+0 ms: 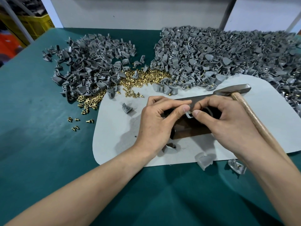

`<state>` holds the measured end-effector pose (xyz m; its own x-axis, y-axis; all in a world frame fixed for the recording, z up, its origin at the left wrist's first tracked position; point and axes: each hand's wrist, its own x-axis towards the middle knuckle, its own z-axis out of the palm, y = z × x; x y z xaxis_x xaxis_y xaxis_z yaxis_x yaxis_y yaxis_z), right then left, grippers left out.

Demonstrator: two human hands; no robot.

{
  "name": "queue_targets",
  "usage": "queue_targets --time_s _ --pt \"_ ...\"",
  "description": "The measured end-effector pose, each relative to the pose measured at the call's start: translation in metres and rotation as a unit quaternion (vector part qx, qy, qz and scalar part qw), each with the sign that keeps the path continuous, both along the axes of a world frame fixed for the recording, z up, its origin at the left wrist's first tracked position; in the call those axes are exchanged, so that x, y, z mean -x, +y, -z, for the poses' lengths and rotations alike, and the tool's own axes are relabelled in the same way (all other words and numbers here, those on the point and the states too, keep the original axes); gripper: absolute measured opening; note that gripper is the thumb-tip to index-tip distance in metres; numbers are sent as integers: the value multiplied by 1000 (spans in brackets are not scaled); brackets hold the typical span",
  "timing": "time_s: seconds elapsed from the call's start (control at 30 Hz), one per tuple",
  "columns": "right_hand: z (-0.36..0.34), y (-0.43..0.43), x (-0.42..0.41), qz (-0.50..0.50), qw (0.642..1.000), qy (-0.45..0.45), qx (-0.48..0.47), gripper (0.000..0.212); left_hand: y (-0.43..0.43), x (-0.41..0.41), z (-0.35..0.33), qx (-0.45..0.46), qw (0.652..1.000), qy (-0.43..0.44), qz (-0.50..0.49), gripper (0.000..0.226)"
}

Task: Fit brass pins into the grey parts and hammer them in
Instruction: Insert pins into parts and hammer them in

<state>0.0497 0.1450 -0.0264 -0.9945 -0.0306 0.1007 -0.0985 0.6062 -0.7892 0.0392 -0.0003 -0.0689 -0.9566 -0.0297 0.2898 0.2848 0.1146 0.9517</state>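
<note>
No text, label, brand, number or sign is readable on anything here.

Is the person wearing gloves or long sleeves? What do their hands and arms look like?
No gloves. The left hand and the right hand are both bare, with short, trimmed fingernails. No ring, watch or bracelet shows on either one. The left forearm and the right forearm are bare too; no sleeve reaches into the picture.

The left hand (160, 119) and right hand (228, 123) meet, pinching.
</note>
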Motion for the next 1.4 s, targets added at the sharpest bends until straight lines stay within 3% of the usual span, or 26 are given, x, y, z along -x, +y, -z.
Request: queue_targets --time_s 0.27,0.5,1.4 --pt "-2 0 1 -21 1000 -12 -12 10 0 0 -1 3 1000 -1 -1 14" --pt "5 -2 2 17 999 -6 43 10 0 -1 -1 2 1000 -3 3 13" --pt "-2 -4 2 -1 1000 -1 -27 11 0 -1 1 2 1000 19 -4 16"
